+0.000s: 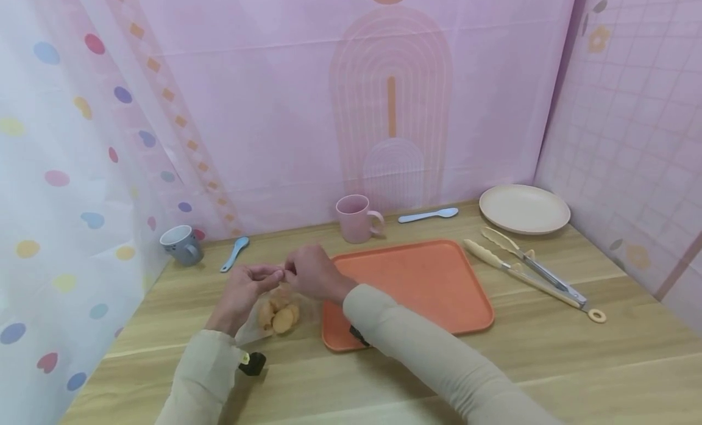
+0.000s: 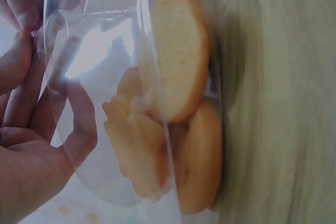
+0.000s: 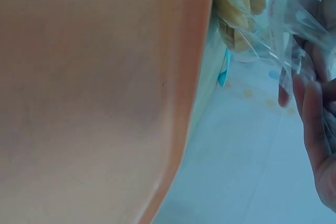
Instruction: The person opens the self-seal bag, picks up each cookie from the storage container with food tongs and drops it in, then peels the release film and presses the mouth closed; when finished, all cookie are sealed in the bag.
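Note:
A clear plastic bag (image 2: 100,19) holding several bread slices (image 2: 176,56) stands on the table at the left of an orange tray. My left hand (image 1: 241,294) pinches the bag's upper edge between thumb and fingers. Close against it, my right hand (image 1: 315,272) pinches the same edge, and the fingertips of both hands nearly meet. Beneath the hands, the bread (image 1: 283,321) shows through the film. In the right wrist view, the bag's crumpled top (image 3: 283,19) runs up to the fingers. Whether its mouth is parted I cannot tell.
The orange tray (image 1: 417,285) lies beneath my right forearm. Behind stand a grey cup (image 1: 182,247), a light blue spoon (image 1: 236,254), a pink mug (image 1: 355,221) and a pale blue spoon (image 1: 429,215). Tongs (image 1: 534,278) and a cream plate (image 1: 524,209) are on the right.

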The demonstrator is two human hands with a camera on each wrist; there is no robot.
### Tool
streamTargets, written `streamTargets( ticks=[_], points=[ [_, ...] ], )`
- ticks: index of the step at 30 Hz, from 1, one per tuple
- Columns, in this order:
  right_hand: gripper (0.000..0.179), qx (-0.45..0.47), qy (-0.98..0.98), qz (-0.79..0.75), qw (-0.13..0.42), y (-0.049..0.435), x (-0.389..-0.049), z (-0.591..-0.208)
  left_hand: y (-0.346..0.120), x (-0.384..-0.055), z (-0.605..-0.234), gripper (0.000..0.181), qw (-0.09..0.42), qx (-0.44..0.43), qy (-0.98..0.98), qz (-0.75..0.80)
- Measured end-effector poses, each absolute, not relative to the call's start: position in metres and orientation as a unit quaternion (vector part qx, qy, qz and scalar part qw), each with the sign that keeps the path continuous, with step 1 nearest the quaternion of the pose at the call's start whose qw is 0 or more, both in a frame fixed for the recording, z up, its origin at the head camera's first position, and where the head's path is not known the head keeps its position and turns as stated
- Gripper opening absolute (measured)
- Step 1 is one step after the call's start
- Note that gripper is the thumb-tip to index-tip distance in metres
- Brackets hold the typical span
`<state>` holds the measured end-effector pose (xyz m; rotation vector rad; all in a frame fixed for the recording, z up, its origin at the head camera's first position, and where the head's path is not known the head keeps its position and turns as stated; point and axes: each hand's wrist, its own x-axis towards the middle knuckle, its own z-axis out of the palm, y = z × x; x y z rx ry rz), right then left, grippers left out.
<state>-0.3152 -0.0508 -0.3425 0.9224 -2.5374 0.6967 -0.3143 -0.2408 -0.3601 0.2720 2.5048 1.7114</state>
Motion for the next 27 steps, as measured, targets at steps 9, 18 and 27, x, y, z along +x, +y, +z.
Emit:
streamTargets(
  ticks=[9,18,27],
  points=[
    [0.028,0.327,-0.9,0.193,0.214,-0.057,-0.315,-0.342,-0.237,-0.315,-0.359,0.025,0.039,0.087,0.832,0.546],
    [0.036,0.3,-0.872,0.349,0.165,-0.055,-0.327,-0.353,-0.236,-0.315,-0.362,0.024,0.026,0.092,0.829,0.55],
    [0.022,0.248,-0.806,0.536,0.029,-0.048,-0.33,-0.354,-0.237,-0.312,-0.361,0.026,0.039,0.101,0.827,0.552]
  ],
)
